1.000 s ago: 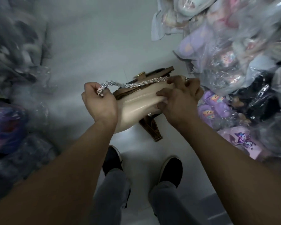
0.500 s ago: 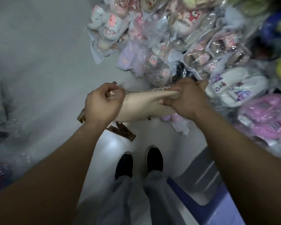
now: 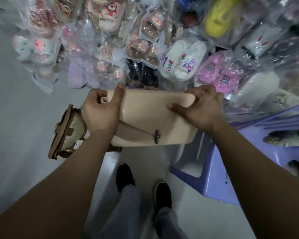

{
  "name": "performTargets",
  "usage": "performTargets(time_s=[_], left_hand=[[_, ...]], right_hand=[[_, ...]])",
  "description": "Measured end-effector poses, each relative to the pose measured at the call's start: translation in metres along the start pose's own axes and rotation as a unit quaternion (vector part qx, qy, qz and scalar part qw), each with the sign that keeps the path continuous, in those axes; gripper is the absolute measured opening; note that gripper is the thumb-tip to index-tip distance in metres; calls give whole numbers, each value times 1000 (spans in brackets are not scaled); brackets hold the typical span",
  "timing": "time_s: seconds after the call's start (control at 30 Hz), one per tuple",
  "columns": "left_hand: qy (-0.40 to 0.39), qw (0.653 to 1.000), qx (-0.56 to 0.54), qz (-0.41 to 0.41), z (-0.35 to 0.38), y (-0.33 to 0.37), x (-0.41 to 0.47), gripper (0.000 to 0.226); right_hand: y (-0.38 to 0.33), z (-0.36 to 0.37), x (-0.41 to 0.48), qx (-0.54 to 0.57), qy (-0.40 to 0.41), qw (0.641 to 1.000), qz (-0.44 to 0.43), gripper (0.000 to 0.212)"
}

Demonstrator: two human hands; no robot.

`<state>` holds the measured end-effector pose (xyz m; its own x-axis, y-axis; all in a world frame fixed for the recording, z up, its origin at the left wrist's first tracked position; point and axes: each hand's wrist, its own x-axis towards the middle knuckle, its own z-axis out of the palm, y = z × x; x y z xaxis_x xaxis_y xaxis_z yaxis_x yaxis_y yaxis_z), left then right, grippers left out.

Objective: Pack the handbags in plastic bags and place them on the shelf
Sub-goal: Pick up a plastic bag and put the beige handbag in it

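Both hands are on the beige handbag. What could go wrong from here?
1. The brown bag hangs by the left hand; what holds it is hidden, so it may drop.
2. That hand and the right hand both grip the handbag, and no plastic bag shows; fetching one would leave a one-handed hold.
3. The stool stands close to the right shoe, a likely trip.

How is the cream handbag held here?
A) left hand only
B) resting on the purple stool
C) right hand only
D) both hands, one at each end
D: the left hand and right hand each grip one end of the cream handbag.
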<state>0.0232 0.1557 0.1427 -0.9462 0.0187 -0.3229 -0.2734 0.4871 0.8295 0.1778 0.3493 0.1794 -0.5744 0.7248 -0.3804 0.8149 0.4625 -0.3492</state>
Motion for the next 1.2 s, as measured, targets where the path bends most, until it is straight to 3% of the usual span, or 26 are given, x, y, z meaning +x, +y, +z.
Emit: performTargets(time_s=[0.13,0.23,0.33,0.4,0.5,0.53,0.6,0.8,0.97,1.2], left_hand=[[-21,999,-8,-45,32,9,-33,59],[-67,994,-42,-69,53,6,-63,58],[-126,988,4,-83,66,5,-90,49],[-152,985,34,-72,74,8,-108,49],[-138,987,22,-78,80,16,-130,45],[-130,988,21,-79,82,18,-139,45],[-117,990,41,-72,86,20,-159,47],[-120,982,93,-108,124,17,-235,56],[-107,982,114,-109,189,6,-298,66],[-131,980,124,-84,264,-17,-356,58]], right_hand=[[46,-10,-39,73,136,987,46,76],[92,-10,-61,193,249,940,131,74],[135,-6,-73,381,140,871,276,87],[161,-2,-82,434,64,843,312,89],[188,5,-96,491,23,819,298,62],[196,5,-101,498,24,817,290,46],[213,3,-115,496,42,822,276,39],[287,-25,-137,417,103,853,296,69],[366,-51,-137,360,123,865,326,70],[458,-52,-140,357,105,848,378,82]])
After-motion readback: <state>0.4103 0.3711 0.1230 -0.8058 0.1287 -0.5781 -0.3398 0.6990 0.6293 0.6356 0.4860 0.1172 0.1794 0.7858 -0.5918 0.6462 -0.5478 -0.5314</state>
